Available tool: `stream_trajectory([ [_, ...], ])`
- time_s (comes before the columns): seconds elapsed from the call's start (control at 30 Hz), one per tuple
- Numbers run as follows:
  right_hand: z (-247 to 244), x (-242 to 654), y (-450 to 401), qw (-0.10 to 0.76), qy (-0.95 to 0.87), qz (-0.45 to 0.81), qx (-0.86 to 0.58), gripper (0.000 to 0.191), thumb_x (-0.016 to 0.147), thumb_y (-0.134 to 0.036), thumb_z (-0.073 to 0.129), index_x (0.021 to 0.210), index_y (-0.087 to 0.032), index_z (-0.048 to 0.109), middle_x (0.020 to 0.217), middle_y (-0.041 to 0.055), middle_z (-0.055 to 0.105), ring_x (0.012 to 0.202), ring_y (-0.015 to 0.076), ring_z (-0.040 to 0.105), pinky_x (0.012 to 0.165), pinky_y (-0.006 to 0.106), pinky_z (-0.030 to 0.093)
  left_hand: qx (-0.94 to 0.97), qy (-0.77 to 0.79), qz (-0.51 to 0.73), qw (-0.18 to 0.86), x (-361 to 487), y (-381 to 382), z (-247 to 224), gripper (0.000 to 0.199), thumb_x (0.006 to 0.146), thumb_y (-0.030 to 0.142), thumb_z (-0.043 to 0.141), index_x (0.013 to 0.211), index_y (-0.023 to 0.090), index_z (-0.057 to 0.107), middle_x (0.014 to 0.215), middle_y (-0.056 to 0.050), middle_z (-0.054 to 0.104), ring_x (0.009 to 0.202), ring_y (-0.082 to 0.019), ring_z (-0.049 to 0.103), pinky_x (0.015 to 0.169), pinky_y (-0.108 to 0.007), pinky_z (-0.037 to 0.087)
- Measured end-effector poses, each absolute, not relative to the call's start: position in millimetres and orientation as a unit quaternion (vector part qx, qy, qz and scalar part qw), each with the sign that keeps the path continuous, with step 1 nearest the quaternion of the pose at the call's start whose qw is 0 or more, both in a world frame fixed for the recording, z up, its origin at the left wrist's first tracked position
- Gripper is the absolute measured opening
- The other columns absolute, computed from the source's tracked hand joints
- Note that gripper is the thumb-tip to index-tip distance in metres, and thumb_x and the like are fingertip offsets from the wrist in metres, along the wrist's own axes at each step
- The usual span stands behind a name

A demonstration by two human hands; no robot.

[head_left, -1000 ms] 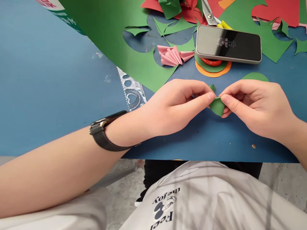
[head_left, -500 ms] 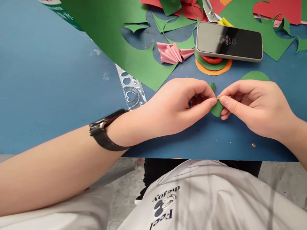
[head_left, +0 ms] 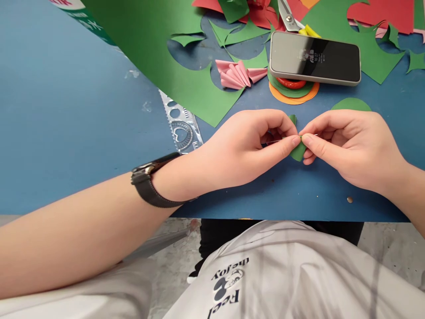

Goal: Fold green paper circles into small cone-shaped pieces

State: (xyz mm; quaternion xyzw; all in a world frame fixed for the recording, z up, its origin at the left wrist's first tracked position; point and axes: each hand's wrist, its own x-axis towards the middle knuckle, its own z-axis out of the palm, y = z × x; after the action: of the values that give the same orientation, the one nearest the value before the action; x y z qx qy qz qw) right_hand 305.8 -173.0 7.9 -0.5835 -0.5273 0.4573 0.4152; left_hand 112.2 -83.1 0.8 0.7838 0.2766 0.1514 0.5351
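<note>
Between my two hands is a small piece of folded green paper (head_left: 298, 153), pinched at its middle. My left hand (head_left: 247, 146) is closed, thumb and fingertips on the paper's left side. On the right side, my right hand (head_left: 360, 148) pinches the same piece, and the two thumbs almost meet. A thin pale strand, thread or fine wire (head_left: 274, 141), shows left of the paper behind my left thumb. A short end of it sticks out past my right thumb. Fingertips hide the paper's pinched middle. A green paper disc (head_left: 352, 104) lies just behind my right hand.
Behind my hands, a phone (head_left: 315, 57) rests on a red ring and stacked paper discs. Pleated pink paper (head_left: 235, 75), scissors (head_left: 288, 17) and cut green sheets (head_left: 199, 95) lie around it. A clear ruler (head_left: 181, 128) is partly under my left hand.
Both hands keep their pinch. The lower part of the green paper looks narrower and slightly turned. More of the thin strand shows left of it. The whole view has shifted slightly.
</note>
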Motion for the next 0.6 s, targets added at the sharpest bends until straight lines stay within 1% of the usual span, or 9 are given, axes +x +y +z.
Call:
stream_trajectory([
  [0.3, 9.8, 308.3, -172.7, 0.414, -0.520, 0.472, -0.579, 0.016, 0.091, -0.010, 0.077, 0.082, -0.023, 0.078, 0.072, -0.0013, 0.077, 0.063, 0.0134, 0.073, 0.063, 0.027, 0.066, 0.733, 0.262, 0.151, 0.610, 111.6, -82.3, 3.7, 0.017, 0.097, 0.027, 0.070, 0.083, 0.017, 0.070, 0.076, -0.001, 0.068, 0.066, -0.011, 0.054, 0.058, -0.025, 0.042],
  [0.4, 11.4, 308.9, -171.4, 0.422, -0.512, 0.482, -0.572, 0.014, 0.093, -0.013, 0.077, 0.081, -0.021, 0.077, 0.072, -0.0019, 0.076, 0.063, 0.0113, 0.073, 0.062, 0.023, 0.066, 0.719, 0.272, 0.155, 0.621, 111.8, -82.3, 3.9, 0.019, 0.096, 0.030, 0.074, 0.083, 0.017, 0.069, 0.075, -0.001, 0.066, 0.065, -0.011, 0.053, 0.058, -0.024, 0.043],
  [0.47, 11.2, 308.9, -170.4, 0.432, -0.502, 0.489, -0.567, 0.018, 0.096, -0.014, 0.073, 0.080, -0.020, 0.075, 0.071, -0.0024, 0.074, 0.064, 0.0095, 0.072, 0.063, 0.020, 0.065, 0.717, 0.281, 0.163, 0.616, 112.2, -82.3, 3.1, 0.021, 0.095, 0.032, 0.076, 0.083, 0.017, 0.069, 0.073, 0.000, 0.064, 0.063, -0.011, 0.053, 0.058, -0.024, 0.044],
  [0.53, 10.0, 308.6, -169.9, 0.433, -0.505, 0.482, -0.570, 0.022, 0.099, -0.017, 0.070, 0.078, -0.019, 0.074, 0.070, -0.0023, 0.073, 0.064, 0.0086, 0.072, 0.063, 0.019, 0.064, 0.718, 0.279, 0.172, 0.614, 112.6, -82.3, 1.7, 0.019, 0.094, 0.029, 0.077, 0.082, 0.017, 0.068, 0.073, 0.000, 0.063, 0.064, -0.011, 0.052, 0.059, -0.025, 0.044],
  [0.6, 8.5, 308.3, -170.5, 0.422, -0.526, 0.456, -0.581, 0.022, 0.099, -0.021, 0.071, 0.078, -0.019, 0.073, 0.070, -0.0023, 0.072, 0.063, 0.0087, 0.070, 0.060, 0.019, 0.062, 0.717, 0.273, 0.180, 0.615, 112.9, -82.2, 0.1, 0.016, 0.094, 0.025, 0.075, 0.083, 0.017, 0.067, 0.077, -0.001, 0.064, 0.067, -0.012, 0.053, 0.059, -0.025, 0.044],
])
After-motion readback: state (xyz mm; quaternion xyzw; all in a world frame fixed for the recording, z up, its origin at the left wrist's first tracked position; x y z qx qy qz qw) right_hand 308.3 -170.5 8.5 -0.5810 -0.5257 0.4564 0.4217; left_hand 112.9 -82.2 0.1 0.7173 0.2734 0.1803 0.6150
